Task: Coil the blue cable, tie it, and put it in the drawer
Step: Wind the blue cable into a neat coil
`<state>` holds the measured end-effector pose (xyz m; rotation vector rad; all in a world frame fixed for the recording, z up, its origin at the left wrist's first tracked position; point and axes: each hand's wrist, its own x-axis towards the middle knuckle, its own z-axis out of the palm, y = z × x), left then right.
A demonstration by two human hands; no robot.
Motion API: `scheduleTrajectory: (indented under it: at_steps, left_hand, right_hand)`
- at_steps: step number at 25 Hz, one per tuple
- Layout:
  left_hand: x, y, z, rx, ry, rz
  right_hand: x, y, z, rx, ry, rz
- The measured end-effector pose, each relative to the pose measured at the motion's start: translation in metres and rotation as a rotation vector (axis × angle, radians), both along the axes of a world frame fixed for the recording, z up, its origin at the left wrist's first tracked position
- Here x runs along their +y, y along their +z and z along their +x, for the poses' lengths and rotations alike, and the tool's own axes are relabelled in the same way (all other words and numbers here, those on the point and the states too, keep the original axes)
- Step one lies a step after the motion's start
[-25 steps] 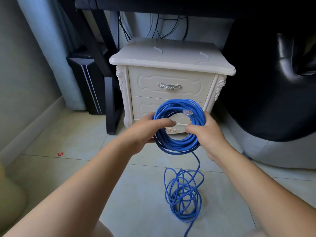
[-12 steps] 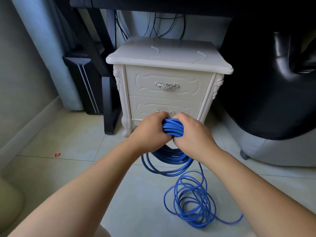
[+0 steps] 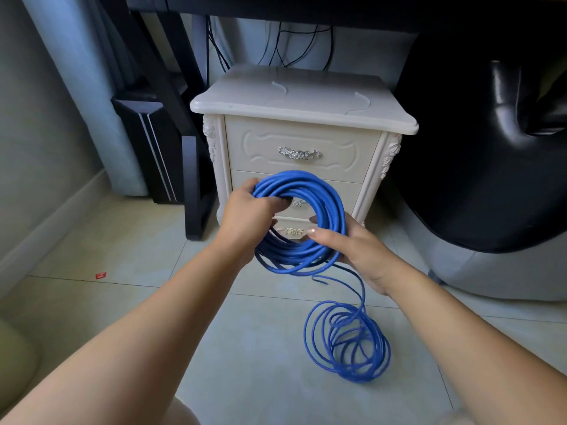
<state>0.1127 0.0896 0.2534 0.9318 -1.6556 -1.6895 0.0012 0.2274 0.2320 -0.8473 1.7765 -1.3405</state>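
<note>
Head view: the blue cable [image 3: 333,207], partly wound into a ring, is held upright in the air in front of the white bedside cabinet [image 3: 306,99], level with its closed lower drawer [image 3: 353,191]. The left hand [image 3: 248,219] has its fingers curled round the ring's upper left arc, and the right hand [image 3: 352,250] clasps the lower right arc, thumb across the front and fingers behind. From the ring's underside one strand drops to the loose loops [image 3: 346,342], which lie heaped on the tiled floor [image 3: 122,286] before the cabinet's front right corner, beside the right forearm.
</note>
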Motion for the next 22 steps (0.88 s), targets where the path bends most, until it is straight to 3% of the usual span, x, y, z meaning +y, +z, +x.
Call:
scheduleTrajectory:
  at_steps: [11, 14, 17, 19, 22]
  left_hand:
    - [0.019, 0.001, 0.001, 0.189, 0.264, 0.438]
    - [0.023, 0.001, 0.001, 0.173, 0.159, 0.495]
    - [0.022, -0.004, 0.003, -0.045, -0.077, 0.412]
    - [0.018, -0.005, 0.006, -0.166, -0.216, 0.391]
    - [0.008, -0.001, 0.008, -0.128, -0.332, 0.376]
  right_hand:
    - [-0.013, -0.005, 0.017, -0.206, -0.085, -0.199]
    - [-0.016, -0.004, 0.014, -0.168, -0.249, -0.244]
    - [-0.015, -0.002, 0.003, -0.135, -0.390, -0.266]
    - [-0.011, 0.002, -0.003, -0.090, -0.391, -0.247]
    - [-0.008, 0.007, -0.008, 0.007, -0.378, -0.217]
